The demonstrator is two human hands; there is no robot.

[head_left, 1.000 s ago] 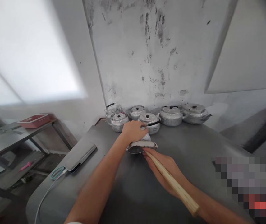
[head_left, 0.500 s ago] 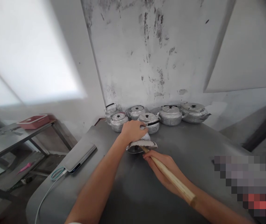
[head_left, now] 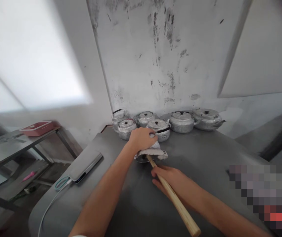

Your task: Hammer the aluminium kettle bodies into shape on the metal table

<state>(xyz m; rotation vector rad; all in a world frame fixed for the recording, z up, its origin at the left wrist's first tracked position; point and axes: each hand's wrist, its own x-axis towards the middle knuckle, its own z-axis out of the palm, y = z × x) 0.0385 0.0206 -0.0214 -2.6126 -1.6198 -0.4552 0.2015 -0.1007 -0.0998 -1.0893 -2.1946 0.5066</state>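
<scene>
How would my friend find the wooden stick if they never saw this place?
Find the dark grey table with silver kettles by the wall. In front of them, look at the person's right hand. The wooden stick in its grip is long, straight and pale yellow, unlike the round silver kettles.
</scene>
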